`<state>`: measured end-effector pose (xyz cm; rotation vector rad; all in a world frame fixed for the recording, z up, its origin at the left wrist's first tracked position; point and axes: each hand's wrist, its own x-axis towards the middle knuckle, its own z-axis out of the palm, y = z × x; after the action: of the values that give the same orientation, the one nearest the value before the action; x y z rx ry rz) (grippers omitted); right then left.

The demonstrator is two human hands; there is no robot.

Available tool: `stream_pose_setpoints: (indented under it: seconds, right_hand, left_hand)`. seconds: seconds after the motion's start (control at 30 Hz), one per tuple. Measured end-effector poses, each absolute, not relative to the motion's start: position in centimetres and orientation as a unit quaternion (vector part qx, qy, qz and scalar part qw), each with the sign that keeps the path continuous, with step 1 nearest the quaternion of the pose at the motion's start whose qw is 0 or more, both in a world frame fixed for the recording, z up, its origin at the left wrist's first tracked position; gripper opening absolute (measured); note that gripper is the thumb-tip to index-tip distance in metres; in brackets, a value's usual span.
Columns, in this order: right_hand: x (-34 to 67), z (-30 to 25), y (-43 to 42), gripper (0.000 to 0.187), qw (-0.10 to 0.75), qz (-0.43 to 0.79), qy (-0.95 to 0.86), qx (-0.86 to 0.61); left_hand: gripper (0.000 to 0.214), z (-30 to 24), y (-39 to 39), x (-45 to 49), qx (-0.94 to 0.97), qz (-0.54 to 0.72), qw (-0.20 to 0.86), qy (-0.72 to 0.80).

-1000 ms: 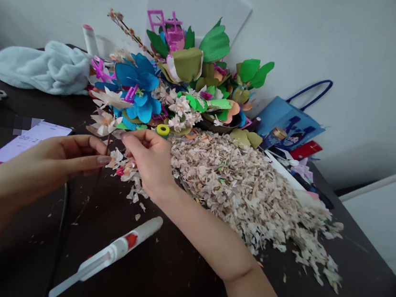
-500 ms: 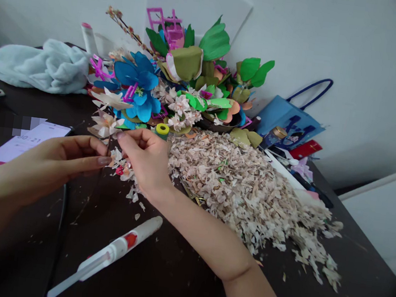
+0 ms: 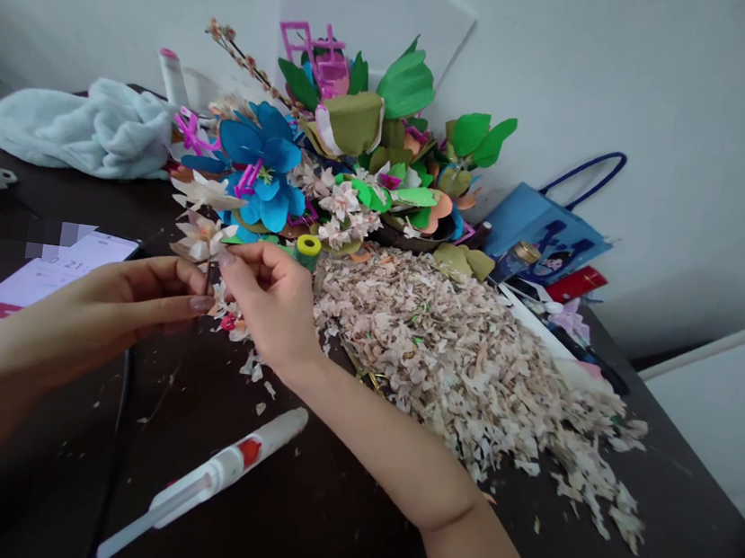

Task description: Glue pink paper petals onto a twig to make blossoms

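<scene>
A pale, cream-pink artificial flower [image 3: 199, 235] stands upright on a thin dark stem between my hands. My left hand [image 3: 145, 301] pinches the stem just below the bloom with thumb and fingers. At the flower's right edge, my right hand [image 3: 271, 303] pinches a petal or the base of the bloom; its fingertips partly hide the spot. Another pale flower [image 3: 206, 193] shows right above the held one. Behind the hands sits a big mixed bunch of craft flowers, with a blue flower [image 3: 261, 161] closest.
A heap of pale petal scraps [image 3: 471, 363] spreads across the right of the dark table. A white glue pen [image 3: 205, 476] lies in front. A lit phone [image 3: 38, 288], a light-blue cloth [image 3: 85, 131], a yellow-green tape roll [image 3: 308, 248] and a blue bag [image 3: 547, 233] stand around.
The whole view has shifted slightly, so everything sits a little further right and lower. Both hands keep their pinch on the flower, with hardly any other movement.
</scene>
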<state>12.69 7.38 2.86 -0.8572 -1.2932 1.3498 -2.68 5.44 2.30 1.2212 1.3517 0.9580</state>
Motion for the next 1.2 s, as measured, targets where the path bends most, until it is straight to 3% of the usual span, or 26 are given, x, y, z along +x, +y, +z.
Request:
stream_pose_setpoints:
  seconds: [0.17, 0.47, 1.2]
  right_hand:
    - [13.0, 2.1, 7.8, 0.023, 0.52, 0.586, -0.528, -0.329]
    - [12.9, 1.9, 8.0, 0.006, 0.489, 0.55, -0.584, -0.343]
    - [13.6, 1.9, 8.3, 0.006, 0.479, 0.383, -0.702, -0.363]
  left_hand:
    - [0.03, 2.8, 5.3, -2.5, 0.51, 0.403, 0.509, 0.564]
    - [0.025, 1.8, 5.4, -3.1, 0.537, 0.393, 0.508, 0.547]
    - [0.023, 1.8, 5.1, -3.1, 0.524, 0.398, 0.539, 0.526]
